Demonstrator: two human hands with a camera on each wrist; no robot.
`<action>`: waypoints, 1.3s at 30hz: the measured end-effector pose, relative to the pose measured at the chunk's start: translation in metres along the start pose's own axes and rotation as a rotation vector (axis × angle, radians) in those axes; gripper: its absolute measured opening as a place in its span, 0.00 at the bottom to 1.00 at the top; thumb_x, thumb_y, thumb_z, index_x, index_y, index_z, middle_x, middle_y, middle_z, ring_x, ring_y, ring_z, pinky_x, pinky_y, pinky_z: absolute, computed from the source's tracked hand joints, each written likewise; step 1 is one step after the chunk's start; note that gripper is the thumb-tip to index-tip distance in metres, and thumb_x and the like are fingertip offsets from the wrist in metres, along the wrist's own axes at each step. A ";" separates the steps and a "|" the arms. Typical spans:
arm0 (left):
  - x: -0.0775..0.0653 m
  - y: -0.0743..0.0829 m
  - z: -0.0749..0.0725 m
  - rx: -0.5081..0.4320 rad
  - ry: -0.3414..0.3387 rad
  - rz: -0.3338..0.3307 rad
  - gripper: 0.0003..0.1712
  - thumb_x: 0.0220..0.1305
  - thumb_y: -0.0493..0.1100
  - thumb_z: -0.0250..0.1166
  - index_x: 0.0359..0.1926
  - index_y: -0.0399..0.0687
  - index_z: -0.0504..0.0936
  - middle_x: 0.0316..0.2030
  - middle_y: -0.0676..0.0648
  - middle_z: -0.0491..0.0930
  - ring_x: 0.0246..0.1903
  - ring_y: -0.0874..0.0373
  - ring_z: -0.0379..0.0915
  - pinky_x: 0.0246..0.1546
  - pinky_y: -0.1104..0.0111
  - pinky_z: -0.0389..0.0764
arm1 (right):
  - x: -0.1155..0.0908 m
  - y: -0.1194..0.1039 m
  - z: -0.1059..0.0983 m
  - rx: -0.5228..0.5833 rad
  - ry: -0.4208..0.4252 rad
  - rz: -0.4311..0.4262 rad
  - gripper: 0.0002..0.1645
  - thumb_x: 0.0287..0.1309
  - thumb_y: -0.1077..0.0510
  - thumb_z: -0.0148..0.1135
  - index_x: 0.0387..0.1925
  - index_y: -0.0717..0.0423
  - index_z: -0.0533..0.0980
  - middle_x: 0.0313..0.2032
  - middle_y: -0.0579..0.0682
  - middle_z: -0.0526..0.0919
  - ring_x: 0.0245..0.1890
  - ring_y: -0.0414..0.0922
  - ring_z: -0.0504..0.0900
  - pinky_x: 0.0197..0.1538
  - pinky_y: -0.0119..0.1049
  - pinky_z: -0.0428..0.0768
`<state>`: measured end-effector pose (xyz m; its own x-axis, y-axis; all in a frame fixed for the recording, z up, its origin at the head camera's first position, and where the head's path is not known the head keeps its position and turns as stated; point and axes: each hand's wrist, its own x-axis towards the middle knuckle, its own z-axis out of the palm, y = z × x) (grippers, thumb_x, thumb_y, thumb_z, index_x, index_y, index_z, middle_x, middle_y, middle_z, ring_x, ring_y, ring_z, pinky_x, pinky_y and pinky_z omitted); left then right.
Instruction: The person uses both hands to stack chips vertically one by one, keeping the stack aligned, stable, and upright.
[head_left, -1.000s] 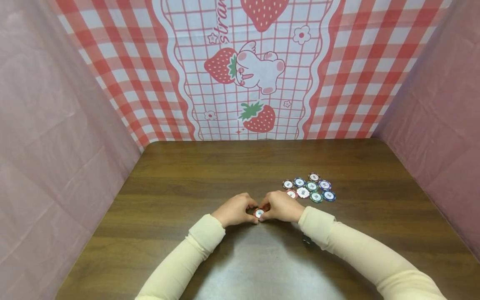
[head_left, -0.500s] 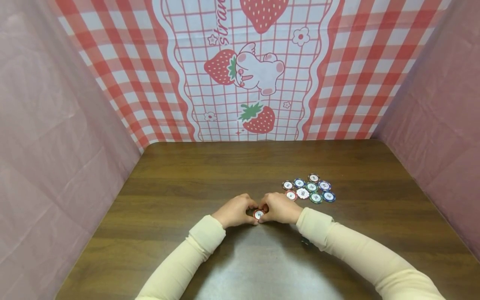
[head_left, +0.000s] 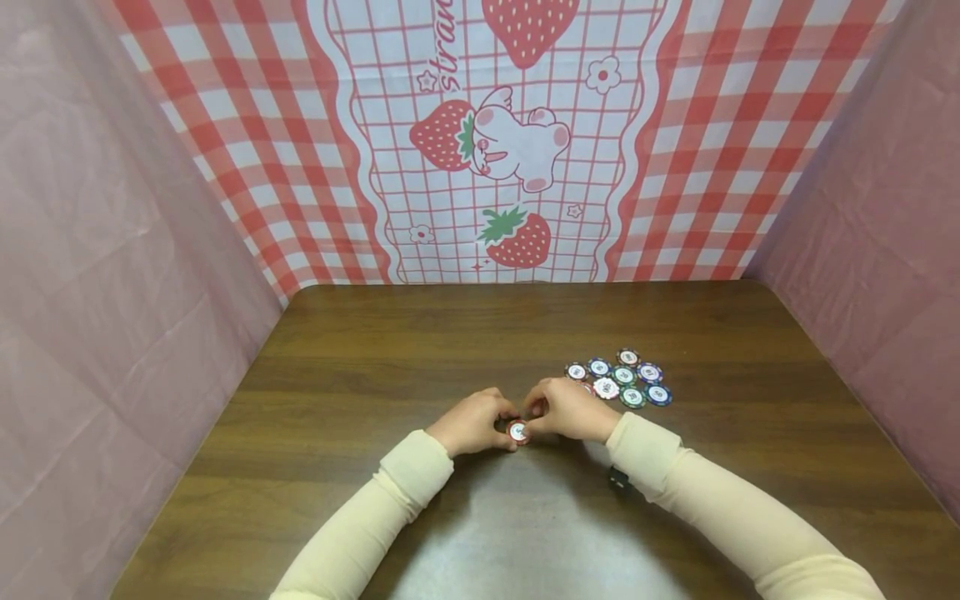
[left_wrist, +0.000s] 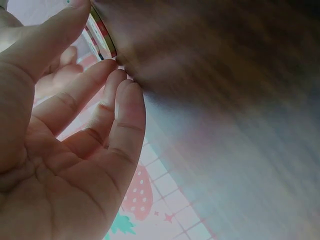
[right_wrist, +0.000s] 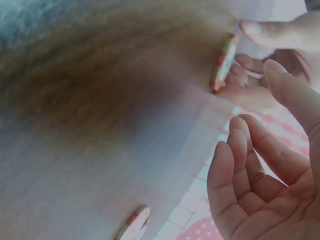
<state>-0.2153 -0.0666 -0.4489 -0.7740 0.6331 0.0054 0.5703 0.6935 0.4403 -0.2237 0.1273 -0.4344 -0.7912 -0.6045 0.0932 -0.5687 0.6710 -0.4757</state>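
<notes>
In the head view, a red-edged poker chip (head_left: 517,431) with a white face lies on the wooden table between the two hands. It looks thick from the side in the left wrist view, perhaps two chips stacked (left_wrist: 101,35). My left hand (head_left: 474,422) holds it at the edge between thumb and fingertips. Just to its right is my right hand (head_left: 572,410), thumb close to the chip. Seen from the right wrist, the right hand (right_wrist: 272,180) has loosely bent fingers with nothing between them.
Several flat poker chips (head_left: 622,375) in white, green, blue and dark colours lie beyond the right hand. One red chip (right_wrist: 134,224) there is partly hidden by that hand in the head view. A checked strawberry cloth (head_left: 517,150) hangs behind the table (head_left: 390,333).
My right hand has drawn back slightly to the right, away from the red chip. The left hand stays around the chip.
</notes>
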 end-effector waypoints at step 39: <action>0.004 0.003 0.001 -0.007 0.007 0.036 0.14 0.42 0.45 0.74 0.34 0.52 0.83 0.28 0.54 0.75 0.31 0.63 0.70 0.33 0.77 0.69 | -0.078 0.080 -0.064 0.111 0.436 0.239 0.26 0.46 0.50 0.70 0.47 0.55 0.77 0.31 0.49 0.82 0.29 0.40 0.78 0.30 0.28 0.75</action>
<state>-0.2166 -0.0617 -0.4489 -0.7553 0.6548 0.0277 0.5955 0.6681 0.4460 -0.2218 0.2557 -0.4235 -0.9302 -0.1883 0.3151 -0.3514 0.7048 -0.6163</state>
